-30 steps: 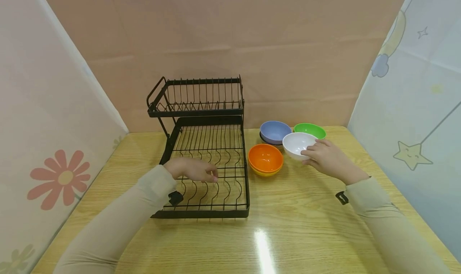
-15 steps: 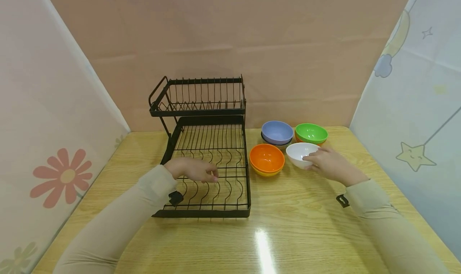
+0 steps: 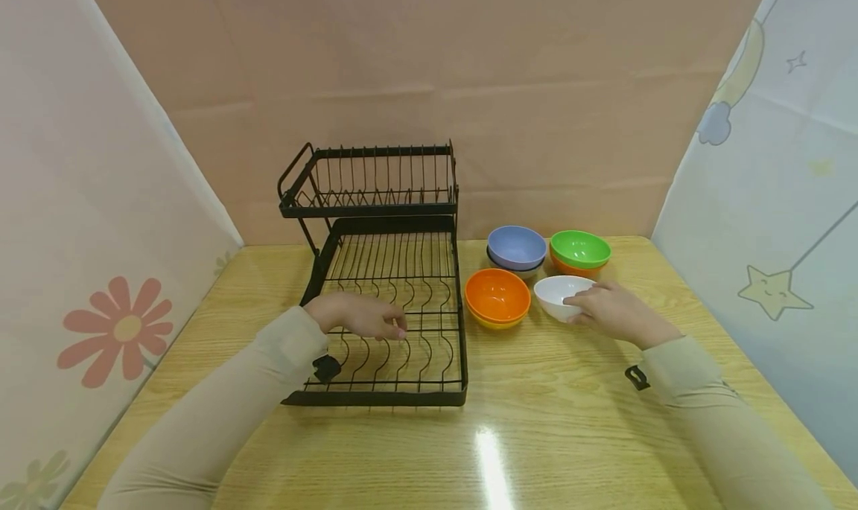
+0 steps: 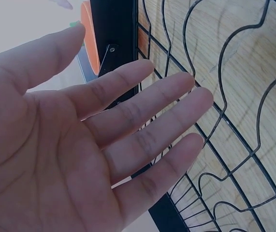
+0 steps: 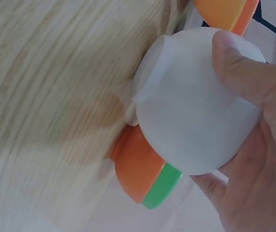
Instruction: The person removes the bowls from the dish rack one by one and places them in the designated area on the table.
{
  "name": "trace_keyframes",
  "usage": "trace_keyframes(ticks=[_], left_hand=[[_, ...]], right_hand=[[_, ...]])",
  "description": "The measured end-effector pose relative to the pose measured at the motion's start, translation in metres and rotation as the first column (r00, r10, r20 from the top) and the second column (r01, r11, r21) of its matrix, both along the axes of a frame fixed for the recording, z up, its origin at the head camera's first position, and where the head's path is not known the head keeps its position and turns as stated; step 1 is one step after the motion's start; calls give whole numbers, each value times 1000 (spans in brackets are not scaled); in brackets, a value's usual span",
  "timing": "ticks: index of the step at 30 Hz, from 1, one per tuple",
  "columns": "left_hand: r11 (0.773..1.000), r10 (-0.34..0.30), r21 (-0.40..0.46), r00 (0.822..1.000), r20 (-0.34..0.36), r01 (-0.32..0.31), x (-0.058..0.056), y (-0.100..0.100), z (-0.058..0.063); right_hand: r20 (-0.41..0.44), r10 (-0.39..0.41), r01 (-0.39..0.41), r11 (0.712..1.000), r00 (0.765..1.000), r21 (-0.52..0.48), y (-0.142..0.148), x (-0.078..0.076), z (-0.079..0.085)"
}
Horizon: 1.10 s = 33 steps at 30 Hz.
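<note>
My right hand (image 3: 618,313) grips a white bowl (image 3: 556,295) by its right rim, fingers inside and thumb on the outer wall, as the right wrist view shows with the bowl (image 5: 196,101) close up. Whether the bowl's foot touches the table is hard to tell. My left hand (image 3: 362,318) hovers over the lower tier of a black dish rack (image 3: 375,398), holding nothing. In the left wrist view the left hand's fingers (image 4: 147,140) are spread and nearly straight above the wires.
An orange bowl (image 3: 497,294) sits in a yellow one left of the white bowl. Behind are a blue bowl (image 3: 516,246) stacked on darker ones and a green bowl (image 3: 580,248) on an orange one. The rack's upper tier (image 3: 369,211) rises at the back. Walls enclose the wooden table (image 3: 550,435).
The white bowl has come down and slightly toward me in my right hand, uncovering the green and orange stack behind it. My left hand has stayed in place.
</note>
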<state>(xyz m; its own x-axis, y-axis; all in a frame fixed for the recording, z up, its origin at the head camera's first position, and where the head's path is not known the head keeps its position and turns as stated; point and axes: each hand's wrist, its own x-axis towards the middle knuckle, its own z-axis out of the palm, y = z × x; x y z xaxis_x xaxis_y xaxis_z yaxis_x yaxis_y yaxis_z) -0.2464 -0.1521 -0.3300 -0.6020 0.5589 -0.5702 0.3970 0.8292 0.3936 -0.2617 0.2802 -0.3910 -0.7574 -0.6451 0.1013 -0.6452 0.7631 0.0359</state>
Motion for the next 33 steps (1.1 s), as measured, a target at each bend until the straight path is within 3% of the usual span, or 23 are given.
trace_keyframes(ticks=[10, 22, 33], left_hand=[[1000, 1, 1, 1000, 5, -1, 1, 0, 1], [1000, -1, 15, 1000, 8, 1, 3, 1, -1], [1000, -12, -1, 1000, -8, 12, 4, 1, 0]], right_hand=[[38, -10, 10, 1000, 999, 3, -2, -2, -3], [175, -17, 15, 1000, 984, 12, -5, -9, -11], [179, 25, -30, 999, 983, 24, -7, -13, -10]])
